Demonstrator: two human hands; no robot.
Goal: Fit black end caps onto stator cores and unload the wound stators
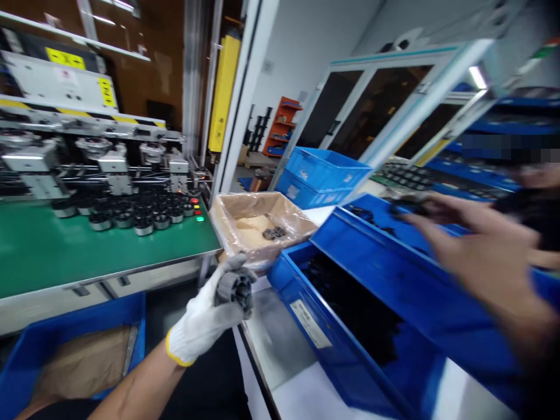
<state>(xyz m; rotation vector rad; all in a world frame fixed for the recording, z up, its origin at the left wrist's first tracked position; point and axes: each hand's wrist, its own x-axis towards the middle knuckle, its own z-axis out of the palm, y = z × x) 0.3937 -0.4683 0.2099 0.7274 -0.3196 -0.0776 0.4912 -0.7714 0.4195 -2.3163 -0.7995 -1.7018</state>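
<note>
My left hand (210,312), in a white glove with a yellow cuff, is closed around a grey motor stator core (235,290). The core's slotted open end faces right. My bare right hand (476,239) is raised over the blue bins at the right. Its fingers and thumb pinch a small dark part (409,207), blurred by motion. Below it, one blue bin (301,309) holds a mass of black parts (350,309). Behind that bin, another blue bin (394,274) has black pieces inside.
A plastic-lined carton (245,251) with a few cores stands ahead. To the left, a green-topped bench (39,251) carries many cores before a machine (109,169). Stacked blue crates (324,175) stand behind. At far right is another person (538,192). A blue bin (131,309) sits low left.
</note>
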